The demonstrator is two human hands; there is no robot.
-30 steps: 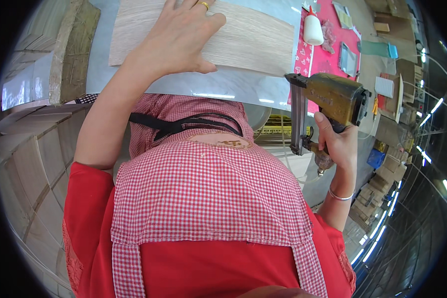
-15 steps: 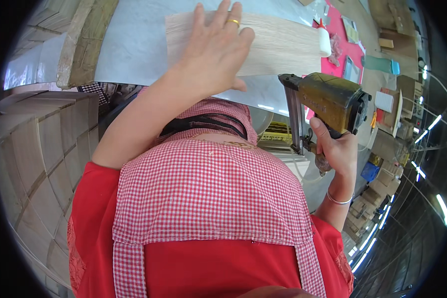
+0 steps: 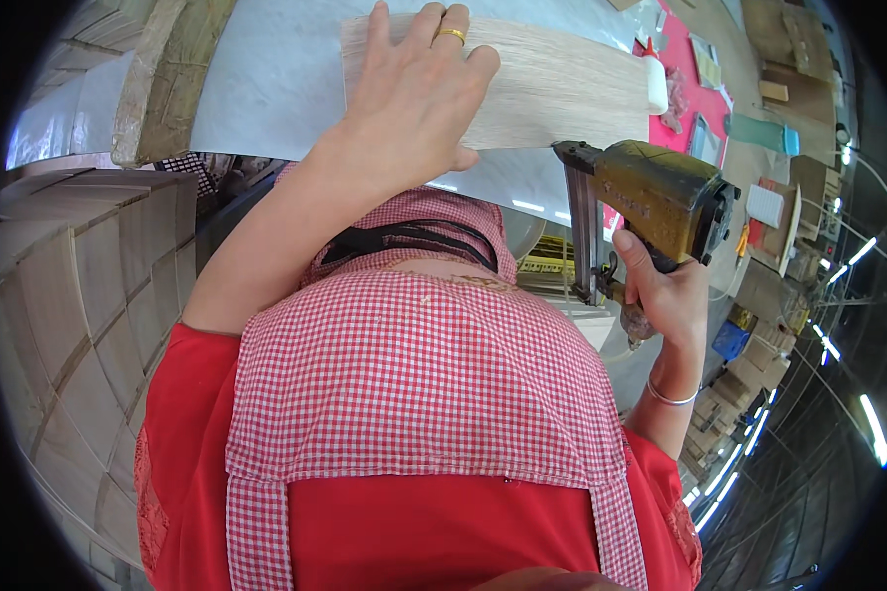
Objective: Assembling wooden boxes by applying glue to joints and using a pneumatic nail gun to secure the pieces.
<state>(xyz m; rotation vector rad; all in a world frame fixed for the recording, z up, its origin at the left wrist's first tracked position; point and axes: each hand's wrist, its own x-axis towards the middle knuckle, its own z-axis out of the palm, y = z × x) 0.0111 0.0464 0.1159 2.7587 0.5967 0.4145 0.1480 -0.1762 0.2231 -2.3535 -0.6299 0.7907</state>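
Observation:
A pale wood-grained panel (image 3: 562, 89) lies on the light grey table top (image 3: 266, 89). My left hand (image 3: 419, 98), wearing a gold ring, rests on the panel's left part with the fingers stretched out and apart. In my right hand (image 3: 668, 291) is a nail gun (image 3: 655, 197), yellowish-brown and worn, gripped by its handle. The gun's nose touches or almost touches the panel's near edge; which of the two I cannot tell. Its long dark magazine points down toward me, off the table edge.
A white glue bottle (image 3: 655, 84) with a red tip is by the panel's right end, over a pink sheet (image 3: 675, 39). A thick wooden beam (image 3: 158, 89) borders the table at left. Stacked boards (image 3: 99, 286) fill the left side. A teal bottle (image 3: 764, 135) lies at right.
The panel has shifted slightly right and up in view. My left hand has slid a little along on it. The nail gun's nose is now closer to the panel's near edge.

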